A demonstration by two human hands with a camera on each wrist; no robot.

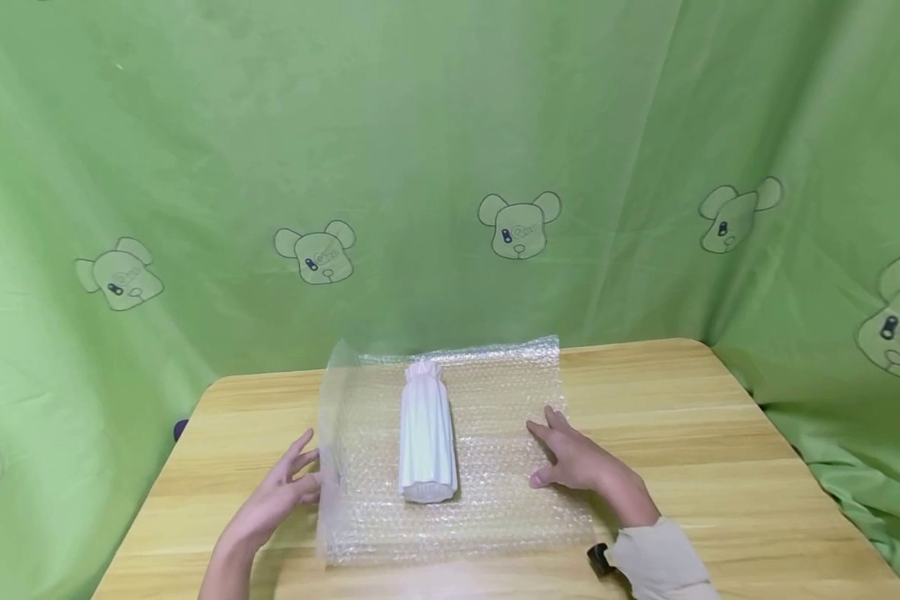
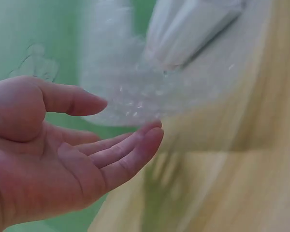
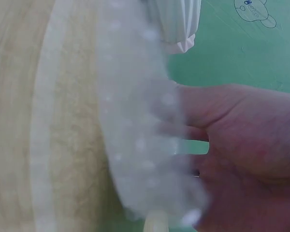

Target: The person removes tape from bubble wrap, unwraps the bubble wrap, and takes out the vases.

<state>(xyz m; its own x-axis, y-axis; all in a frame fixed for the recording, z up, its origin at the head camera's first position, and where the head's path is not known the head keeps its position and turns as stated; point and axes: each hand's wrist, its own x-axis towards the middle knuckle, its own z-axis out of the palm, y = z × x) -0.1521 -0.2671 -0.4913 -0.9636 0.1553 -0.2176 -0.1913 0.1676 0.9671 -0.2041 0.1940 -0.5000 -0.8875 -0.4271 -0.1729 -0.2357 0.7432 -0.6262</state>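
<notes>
A white fluted vase (image 1: 427, 433) lies on a sheet of clear bubble wrap (image 1: 495, 492), its narrow neck toward the back of the table and its wide base toward me. My left hand (image 1: 273, 496) is at the left edge of the sheet, fingers extended and thumb apart; in the left wrist view the palm (image 2: 53, 164) holds nothing. Over on the right, my right hand (image 1: 585, 462) reaches across that side of the wrap with fingers spread. The blurred film (image 3: 140, 125) covers most of its fingers in the right wrist view.
Under the wrap is a light wood table (image 1: 690, 433) with rounded back corners. Green curtain (image 1: 435, 108) printed with bear heads hangs behind and along both sides. A small black object (image 1: 600, 560) sits by the right sleeve (image 1: 663, 558).
</notes>
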